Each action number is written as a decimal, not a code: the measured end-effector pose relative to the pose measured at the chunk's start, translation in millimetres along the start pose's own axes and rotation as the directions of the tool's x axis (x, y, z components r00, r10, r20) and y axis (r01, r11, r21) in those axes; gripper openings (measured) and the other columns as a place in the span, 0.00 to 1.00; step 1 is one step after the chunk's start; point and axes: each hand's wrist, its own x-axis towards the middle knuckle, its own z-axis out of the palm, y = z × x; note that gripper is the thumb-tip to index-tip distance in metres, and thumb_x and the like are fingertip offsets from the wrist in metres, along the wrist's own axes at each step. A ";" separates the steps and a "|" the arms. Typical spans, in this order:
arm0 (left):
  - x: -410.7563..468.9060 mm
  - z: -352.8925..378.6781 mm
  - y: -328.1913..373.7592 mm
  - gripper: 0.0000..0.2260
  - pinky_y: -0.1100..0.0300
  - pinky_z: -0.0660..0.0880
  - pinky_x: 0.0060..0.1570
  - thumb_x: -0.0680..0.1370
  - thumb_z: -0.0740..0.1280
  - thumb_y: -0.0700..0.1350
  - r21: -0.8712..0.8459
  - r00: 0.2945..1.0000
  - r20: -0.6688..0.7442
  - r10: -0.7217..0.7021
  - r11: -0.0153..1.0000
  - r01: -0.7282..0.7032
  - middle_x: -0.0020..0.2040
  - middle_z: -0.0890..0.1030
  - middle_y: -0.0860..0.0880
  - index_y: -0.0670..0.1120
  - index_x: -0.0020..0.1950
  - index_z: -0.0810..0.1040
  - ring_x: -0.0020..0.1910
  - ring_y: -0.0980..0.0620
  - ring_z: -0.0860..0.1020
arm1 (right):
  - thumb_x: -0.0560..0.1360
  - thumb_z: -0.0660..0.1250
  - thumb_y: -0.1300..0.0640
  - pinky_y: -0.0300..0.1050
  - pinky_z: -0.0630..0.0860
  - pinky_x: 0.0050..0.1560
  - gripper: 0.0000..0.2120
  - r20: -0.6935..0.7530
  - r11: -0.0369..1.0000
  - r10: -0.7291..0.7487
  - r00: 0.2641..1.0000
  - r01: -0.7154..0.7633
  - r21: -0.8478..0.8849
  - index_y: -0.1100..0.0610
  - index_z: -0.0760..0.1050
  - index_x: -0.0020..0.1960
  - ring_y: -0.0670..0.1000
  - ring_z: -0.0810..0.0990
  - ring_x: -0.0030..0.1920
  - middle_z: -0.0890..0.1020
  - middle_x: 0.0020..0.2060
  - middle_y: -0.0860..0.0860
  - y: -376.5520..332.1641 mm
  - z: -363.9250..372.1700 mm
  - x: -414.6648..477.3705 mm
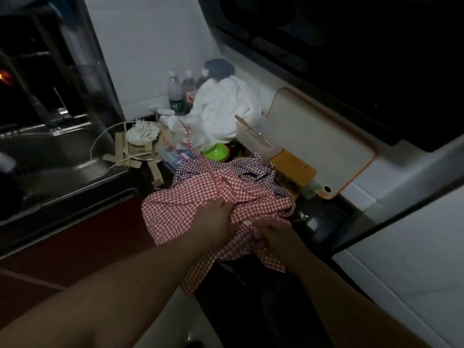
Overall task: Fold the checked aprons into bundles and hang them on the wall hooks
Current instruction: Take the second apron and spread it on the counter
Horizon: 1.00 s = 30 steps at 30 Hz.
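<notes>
Red checked apron [190, 197] lay crumpled on dark counter [316, 217] edge, part hanging off, overlapping purple checked apron [200, 167]. Left hand [213, 222] gripped its middle, fingers curled; right hand [273, 234] pinched a fold alongside.

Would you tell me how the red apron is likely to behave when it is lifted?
Probably floppy: the red apron lies crumpled and droops over the counter edge. Likely light, as the cloth looks thin. Its loose straps may dangle or snag on the purple apron behind.
</notes>
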 end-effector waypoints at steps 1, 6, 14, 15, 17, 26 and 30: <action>5.5 4.2 -3.2 0.25 0.49 0.74 0.56 0.74 0.63 0.64 0.055 1.000 0.006 0.020 0.998 -0.021 0.59 0.79 0.44 0.50 0.63 0.78 0.58 0.41 0.77 | 0.82 0.62 0.67 0.45 0.80 0.39 0.10 -0.003 0.998 0.037 0.999 -0.037 0.050 0.63 0.80 0.59 0.52 0.82 0.35 0.84 0.43 0.59 -6.9 6.8 7.0; 19.2 9.0 -9.7 0.24 0.46 0.75 0.57 0.79 0.55 0.58 -0.102 0.983 -0.138 0.118 0.986 -0.133 0.55 0.85 0.42 0.46 0.61 0.83 0.54 0.38 0.83 | 0.83 0.64 0.46 0.52 0.81 0.48 0.16 0.045 0.933 0.184 0.982 -0.188 0.308 0.57 0.83 0.55 0.57 0.85 0.48 0.88 0.47 0.55 -34.4 35.3 21.8; 9.3 -35.5 -1.9 0.25 0.54 0.78 0.52 0.82 0.64 0.59 -0.284 0.926 -0.140 0.351 0.881 -0.378 0.61 0.84 0.47 0.56 0.78 0.67 0.54 0.46 0.83 | 0.81 0.64 0.57 0.41 0.78 0.32 0.13 -0.105 0.859 0.154 0.982 -0.081 0.506 0.63 0.80 0.61 0.52 0.81 0.37 0.81 0.40 0.56 -85.1 14.1 12.5; 6.7 -35.3 -6.2 0.25 0.54 0.78 0.53 0.81 0.65 0.59 -0.286 0.929 -0.104 0.355 0.884 -0.370 0.62 0.84 0.48 0.56 0.77 0.68 0.55 0.46 0.83 | 0.82 0.64 0.56 0.40 0.78 0.32 0.12 -0.135 0.885 0.146 0.980 -0.068 0.461 0.60 0.82 0.57 0.52 0.82 0.39 0.82 0.43 0.57 -86.7 4.7 3.6; 0.6 -35.4 -17.2 0.25 0.55 0.77 0.57 0.79 0.68 0.60 -0.290 0.934 0.006 0.358 0.894 -0.341 0.65 0.82 0.49 0.55 0.74 0.71 0.59 0.47 0.81 | 0.83 0.62 0.48 0.43 0.81 0.42 0.12 -0.189 0.939 0.102 0.977 -0.032 0.343 0.53 0.81 0.56 0.52 0.82 0.47 0.83 0.50 0.54 -75.7 -12.1 -11.3; -3.9 -36.4 3.5 0.12 0.49 0.69 0.61 0.78 0.66 0.52 -0.065 0.914 -0.249 0.319 0.937 -0.345 0.58 0.79 0.49 0.49 0.60 0.78 0.60 0.46 0.74 | 0.82 0.65 0.43 0.62 0.81 0.57 0.21 -0.355 0.779 0.129 0.926 0.127 0.614 0.62 0.81 0.56 0.60 0.85 0.49 0.87 0.46 0.58 -3.4 -62.8 -55.1; 15.3 -49.3 24.4 0.11 0.50 0.67 0.63 0.79 0.68 0.51 -0.071 0.887 -0.329 0.324 0.928 -0.365 0.63 0.76 0.48 0.49 0.61 0.77 0.63 0.46 0.71 | 0.82 0.65 0.44 0.63 0.80 0.61 0.22 -0.276 0.569 0.262 0.925 0.083 0.818 0.61 0.78 0.63 0.59 0.84 0.58 0.85 0.57 0.62 25.5 -80.3 -67.3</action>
